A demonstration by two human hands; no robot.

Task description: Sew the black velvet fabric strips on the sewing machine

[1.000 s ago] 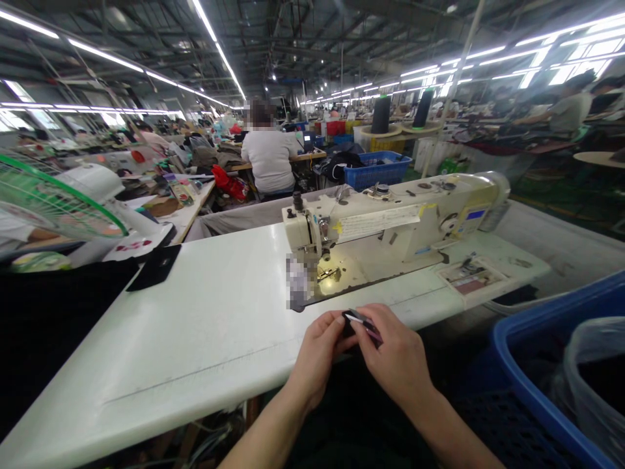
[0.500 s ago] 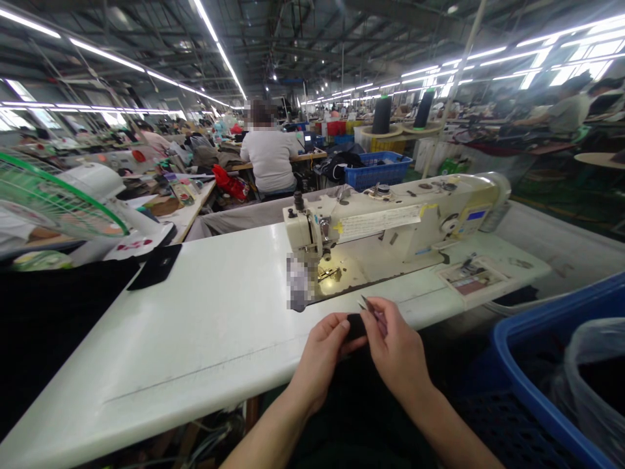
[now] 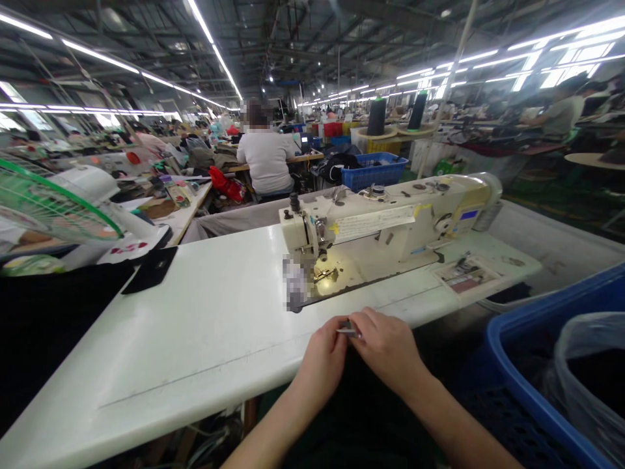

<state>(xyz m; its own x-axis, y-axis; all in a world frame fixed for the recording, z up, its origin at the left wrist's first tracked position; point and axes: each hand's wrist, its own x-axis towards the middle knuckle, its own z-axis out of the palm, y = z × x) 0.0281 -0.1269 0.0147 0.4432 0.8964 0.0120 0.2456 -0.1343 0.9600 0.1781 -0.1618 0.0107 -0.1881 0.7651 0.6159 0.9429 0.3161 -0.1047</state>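
My left hand [image 3: 325,355] is closed, and the small black fabric piece seen in it a moment ago is now mostly hidden by the fingers. My right hand [image 3: 388,348] grips a pair of thread snips [image 3: 347,331], whose pale metal blades point left against the left fingertips. Both hands meet just off the front edge of the white sewing table [image 3: 205,312]. Beyond them stands a cream sewing machine [image 3: 390,212], its lamp lighting the needle area.
A black flat piece [image 3: 151,270] lies at the table's left end, near a green-rimmed fan [image 3: 63,202]. Right of the table are a small parts tray [image 3: 466,277] and a blue basket [image 3: 517,352] with a plastic bag. A person in white [image 3: 266,159] sits ahead.
My right hand has turned, swinging the snips' blades from pointing up to pointing left, down at the left fingertips. The hands have drawn together, covering the black fabric.
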